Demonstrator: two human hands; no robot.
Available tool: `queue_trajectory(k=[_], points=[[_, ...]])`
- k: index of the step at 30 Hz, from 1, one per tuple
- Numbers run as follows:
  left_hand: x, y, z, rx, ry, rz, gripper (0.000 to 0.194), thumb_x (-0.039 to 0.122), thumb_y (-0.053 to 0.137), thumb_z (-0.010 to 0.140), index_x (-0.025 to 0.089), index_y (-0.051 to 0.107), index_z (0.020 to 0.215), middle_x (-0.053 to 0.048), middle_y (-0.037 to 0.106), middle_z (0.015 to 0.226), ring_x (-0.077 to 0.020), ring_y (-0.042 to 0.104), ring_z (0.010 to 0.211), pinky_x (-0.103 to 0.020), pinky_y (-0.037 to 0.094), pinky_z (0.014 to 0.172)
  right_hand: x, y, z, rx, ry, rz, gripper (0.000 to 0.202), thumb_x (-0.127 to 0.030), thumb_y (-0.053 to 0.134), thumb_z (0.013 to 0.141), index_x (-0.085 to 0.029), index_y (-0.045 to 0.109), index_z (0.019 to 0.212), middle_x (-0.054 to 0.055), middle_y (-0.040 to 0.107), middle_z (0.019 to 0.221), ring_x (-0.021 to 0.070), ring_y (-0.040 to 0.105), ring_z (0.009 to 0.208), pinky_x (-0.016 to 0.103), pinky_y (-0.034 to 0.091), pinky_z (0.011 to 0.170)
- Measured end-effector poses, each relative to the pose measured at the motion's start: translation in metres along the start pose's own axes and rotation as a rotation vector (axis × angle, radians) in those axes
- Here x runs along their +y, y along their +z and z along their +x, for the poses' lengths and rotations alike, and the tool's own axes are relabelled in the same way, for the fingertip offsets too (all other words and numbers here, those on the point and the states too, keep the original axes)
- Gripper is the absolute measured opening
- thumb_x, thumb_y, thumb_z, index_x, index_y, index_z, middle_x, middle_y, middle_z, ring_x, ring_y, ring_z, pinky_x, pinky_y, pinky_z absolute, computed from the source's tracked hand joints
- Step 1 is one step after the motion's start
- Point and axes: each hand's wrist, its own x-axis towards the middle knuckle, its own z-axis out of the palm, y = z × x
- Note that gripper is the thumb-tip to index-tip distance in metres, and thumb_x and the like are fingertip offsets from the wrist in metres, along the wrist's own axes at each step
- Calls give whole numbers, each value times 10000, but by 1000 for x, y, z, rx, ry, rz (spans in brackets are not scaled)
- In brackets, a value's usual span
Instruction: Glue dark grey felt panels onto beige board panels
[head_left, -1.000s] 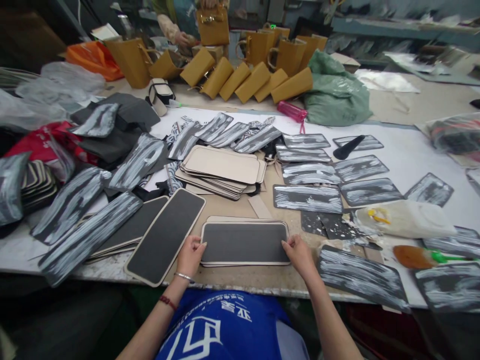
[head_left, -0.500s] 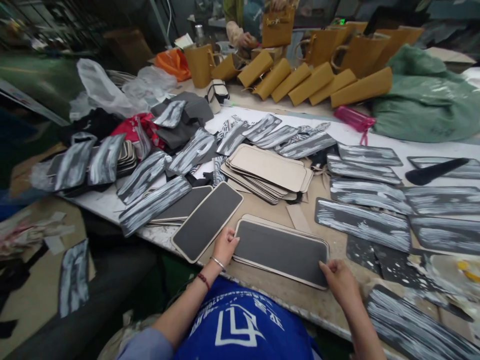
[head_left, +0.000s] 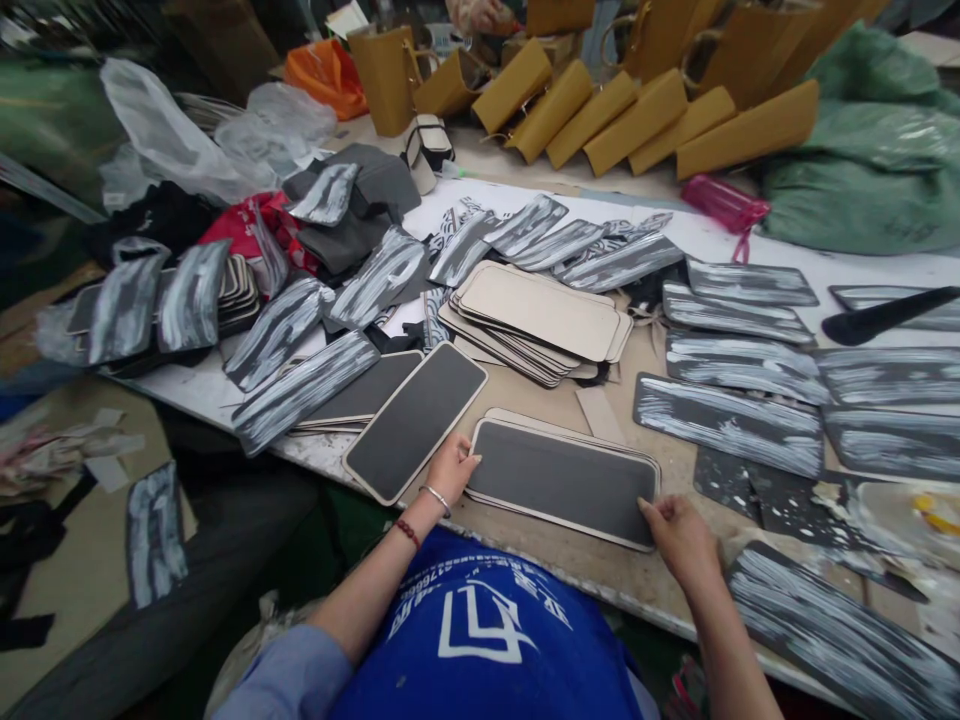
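A dark rounded panel with a beige border point(head_left: 562, 480) lies on top of a small stack at the table's front edge. My left hand point(head_left: 452, 470) pinches its left end between thumb and fingers. At the opposite end, the thumb and fingers of my right hand point(head_left: 681, 535) close on the lower right corner. Another dark bordered panel point(head_left: 416, 425) rests at a slant just left of my left hand, partly over other dark panels point(head_left: 367, 390). Behind my hands stands a pile of beige panels point(head_left: 536, 315).
Grey pieces streaked with white point(head_left: 727, 425) lie on the right and far side. A black tool point(head_left: 889, 315) rests across one. A messy plastic tub point(head_left: 907, 520) sits at right. Mustard bags point(head_left: 570, 110), a green sack point(head_left: 862, 150) and a pink pouch point(head_left: 724, 205) stand farther back.
The view has tipped slightly downward, so the table's far side sits higher in the picture. Both hands keep their places at the ends of the panel.
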Motion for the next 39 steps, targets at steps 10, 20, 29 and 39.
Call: queue_trajectory(k=[10, 20, 29, 39], points=[[-6, -1, 4, 4, -28, 61, 191, 250, 611, 609, 205, 455, 709, 113, 403, 429, -93, 420, 392, -206, 301, 444, -7, -3, -4, 6, 22, 9, 201, -353, 521, 692, -229, 410, 580, -12, 501, 527, 171, 481, 542, 270, 301, 549], [5, -3, 2, -76, -64, 81, 242, 345, 574, 590, 217, 420, 726, 127, 389, 359, -95, 376, 287, -202, 272, 332, -13, -9, -9, 0, 27, 50, 225, -249, 535, 747, -223, 377, 590, -26, 490, 541, 139, 470, 549, 236, 300, 546], [10, -3, 0, -92, -60, 65, 325, 413, 577, 536, 210, 417, 734, 114, 417, 347, -101, 394, 283, -202, 286, 316, -12, -11, -5, -51, 36, 44, 214, -219, 550, 754, -208, 409, 593, -22, 509, 545, 134, 479, 564, 223, 296, 538], [7, -3, 0, -88, -43, 61, 344, 431, 582, 532, 208, 422, 739, 116, 418, 348, -103, 394, 276, -202, 291, 313, -16, -16, -4, -97, 41, 27, 222, -204, 564, 755, -205, 413, 593, -21, 517, 564, 126, 484, 581, 215, 313, 556]])
